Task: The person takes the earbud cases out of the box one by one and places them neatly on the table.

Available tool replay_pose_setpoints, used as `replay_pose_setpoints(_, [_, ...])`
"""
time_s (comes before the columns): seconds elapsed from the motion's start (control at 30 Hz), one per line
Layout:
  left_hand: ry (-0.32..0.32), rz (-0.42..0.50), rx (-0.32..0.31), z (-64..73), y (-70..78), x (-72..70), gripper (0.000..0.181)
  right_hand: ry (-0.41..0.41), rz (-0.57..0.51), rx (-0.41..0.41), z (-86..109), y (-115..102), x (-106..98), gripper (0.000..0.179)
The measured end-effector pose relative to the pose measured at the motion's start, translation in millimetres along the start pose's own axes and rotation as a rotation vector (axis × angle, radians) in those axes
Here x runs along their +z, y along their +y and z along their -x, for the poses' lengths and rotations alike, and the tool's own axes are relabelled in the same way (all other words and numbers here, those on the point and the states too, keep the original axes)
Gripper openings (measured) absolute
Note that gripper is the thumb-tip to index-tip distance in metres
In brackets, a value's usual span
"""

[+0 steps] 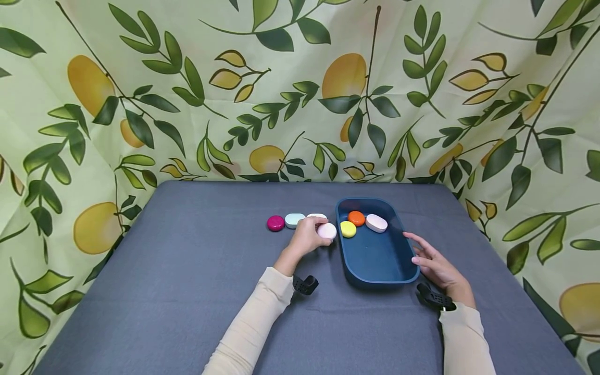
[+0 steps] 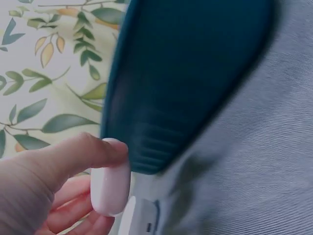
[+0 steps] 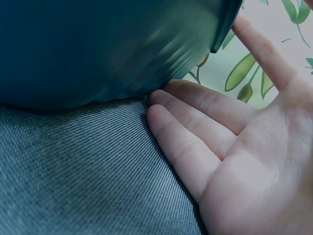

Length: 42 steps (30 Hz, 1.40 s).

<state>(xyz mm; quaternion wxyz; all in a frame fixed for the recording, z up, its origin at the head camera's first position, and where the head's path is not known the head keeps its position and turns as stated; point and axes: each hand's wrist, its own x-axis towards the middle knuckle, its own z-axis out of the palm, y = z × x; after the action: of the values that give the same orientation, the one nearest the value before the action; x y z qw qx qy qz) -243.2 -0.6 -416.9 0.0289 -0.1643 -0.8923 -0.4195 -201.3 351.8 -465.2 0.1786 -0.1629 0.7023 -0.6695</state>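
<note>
My left hand (image 1: pixel 307 237) pinches a pale pink, smooth rounded case (image 1: pixel 326 231) between thumb and fingers, just left of the blue bin (image 1: pixel 377 268). In the left wrist view the case (image 2: pixel 111 188) looks thick and pill-shaped, and a white case (image 2: pixel 137 218) with a small dark slot is close beside it. My right hand (image 1: pixel 438 268) is at the bin's right side with its fingers extended. In the right wrist view the fingertips of that hand (image 3: pixel 234 132) are right at the bin's outer wall (image 3: pixel 122 58).
Inside the bin lie an orange case (image 1: pixel 356 218), a yellow case (image 1: pixel 348 229) and a pale pink oval case (image 1: pixel 376 223). Left of it, a magenta case (image 1: pixel 275 223), a pale blue case (image 1: pixel 294 220) and a whitish case (image 1: pixel 317 215) line the grey cloth (image 1: pixel 201 291). A patterned curtain (image 1: pixel 290 62) hangs behind.
</note>
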Motion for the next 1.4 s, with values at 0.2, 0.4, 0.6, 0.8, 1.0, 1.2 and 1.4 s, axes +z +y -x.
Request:
replay_pose_setpoints(0.2, [0.053, -0.004, -0.039, 4.5, -7.9, 9.5, 0.046, 0.009, 0.01, 0.004, -0.4, 2, -1, 0.062])
replay_pose_setpoints(0.4, [0.108, -0.035, -0.065, 3.4, -16.0, 19.3, 0.047, 0.018, 0.016, 0.008, -0.2, 3, -2, 0.062])
replay_pose_setpoints(0.6, [0.133, -0.045, -0.091, 4.6, -17.6, 24.0, 0.048, -0.004, -0.003, -0.017, -0.2, 4, -3, 0.061])
replay_pose_setpoints(0.8, [0.146, -0.051, -0.135, 5.0, -13.7, 24.9, 0.047, -0.013, -0.001, -0.025, -0.1, 4, -3, 0.061])
replay_pose_setpoints(1.0, [0.166, -0.066, -0.148, 4.8, -12.5, 25.6, 0.047, -0.004, -0.005, -0.026, -0.3, 5, -3, 0.061])
replay_pose_setpoints(1.2, [0.17, -0.073, -0.144, 5.3, -13.2, 25.0, 0.048, 0.016, 0.018, 0.009, -1.0, 5, -2, 0.062])
replay_pose_setpoints(1.4, [0.165, -0.089, -0.116, 5.8, -10.5, 20.8, 0.045, 0.018, 0.02, 0.009, -0.7, 4, -2, 0.062])
